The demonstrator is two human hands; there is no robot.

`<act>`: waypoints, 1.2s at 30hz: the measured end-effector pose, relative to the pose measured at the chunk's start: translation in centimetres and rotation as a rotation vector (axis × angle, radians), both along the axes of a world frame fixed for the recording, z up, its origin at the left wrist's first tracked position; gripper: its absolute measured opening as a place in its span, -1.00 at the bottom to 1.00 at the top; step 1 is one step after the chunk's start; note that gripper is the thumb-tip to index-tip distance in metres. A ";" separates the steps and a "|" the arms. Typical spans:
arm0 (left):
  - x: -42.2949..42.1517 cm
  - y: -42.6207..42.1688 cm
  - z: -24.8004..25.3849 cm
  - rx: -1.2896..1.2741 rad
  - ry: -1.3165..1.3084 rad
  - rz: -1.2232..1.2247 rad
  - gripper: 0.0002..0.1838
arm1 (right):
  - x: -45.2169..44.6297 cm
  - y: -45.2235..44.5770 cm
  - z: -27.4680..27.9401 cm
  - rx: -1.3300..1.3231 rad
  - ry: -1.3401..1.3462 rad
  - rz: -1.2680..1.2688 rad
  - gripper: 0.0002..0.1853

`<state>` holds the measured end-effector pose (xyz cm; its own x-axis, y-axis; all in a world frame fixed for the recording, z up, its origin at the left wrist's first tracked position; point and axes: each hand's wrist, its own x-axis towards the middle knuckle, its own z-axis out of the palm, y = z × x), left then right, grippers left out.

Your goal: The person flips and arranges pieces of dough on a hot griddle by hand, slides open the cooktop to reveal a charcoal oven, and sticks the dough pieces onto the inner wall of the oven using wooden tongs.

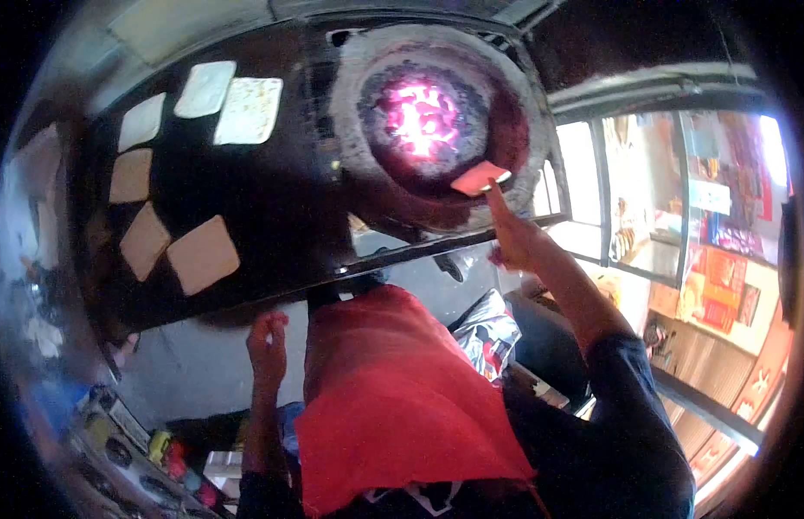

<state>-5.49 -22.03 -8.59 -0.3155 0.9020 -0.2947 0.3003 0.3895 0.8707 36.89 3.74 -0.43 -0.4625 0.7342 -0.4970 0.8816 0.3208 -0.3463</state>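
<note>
My right hand (512,238) reaches over the near rim of a round charcoal oven (350,130), its fingers on a square flatbread (480,178). That bread looks pinkish in the glow and lies over the inner edge of the opening. Bright embers (422,121) burn at the oven's centre. My left hand (268,342) hangs low, just off the counter's front edge, with its fingers curled; what they hold, if anything, I cannot make out. On the dark counter (272,199) lie several square flat pieces, such as a pale one with brown flecks (248,111) and a tan one (204,254).
A red apron (393,381) covers my front. Below the counter, a shiny plastic bag (488,333) sits on the floor side. To the right stand glass-paned frames (644,190) and orange packages (720,281). Assorted items (164,450) crowd the lower left.
</note>
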 end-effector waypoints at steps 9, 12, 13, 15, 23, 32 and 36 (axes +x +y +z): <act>-13.8 8.2 -2.1 0.177 0.722 0.080 -0.87 | -13.5 -10.9 3.1 -1.092 0.553 -0.593 -0.43; -14.5 8.9 -1.8 0.040 0.773 0.010 -0.81 | -19.0 -12.6 -3.2 -1.037 0.518 -0.370 -0.50; -14.1 8.9 -2.1 0.068 0.738 0.028 -0.75 | -21.0 -12.3 -3.8 -0.959 0.484 -0.238 -0.53; -12.6 9.1 -1.6 0.082 0.714 0.041 -0.70 | -23.1 -13.4 -5.9 -0.946 0.525 -0.278 -0.57; -2.3 10.1 0.4 0.077 0.005 0.140 -0.62 | -16.4 -12.7 -4.5 -0.863 0.551 -0.708 -0.59; 4.8 -0.6 -2.7 -0.218 0.011 -0.229 -0.73 | -5.0 -5.6 -3.0 -1.075 0.937 -1.373 -0.69; 5.2 -5.0 -5.9 -0.371 0.046 -0.223 -0.72 | -5.3 -2.3 -5.1 -1.236 0.993 -1.507 -0.68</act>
<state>-0.28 -27.01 -14.50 -0.1454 0.7854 -0.6017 0.4473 0.5946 0.6681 31.61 1.44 -5.55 -0.3393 0.2776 -0.8988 -0.3562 -0.9222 -0.1503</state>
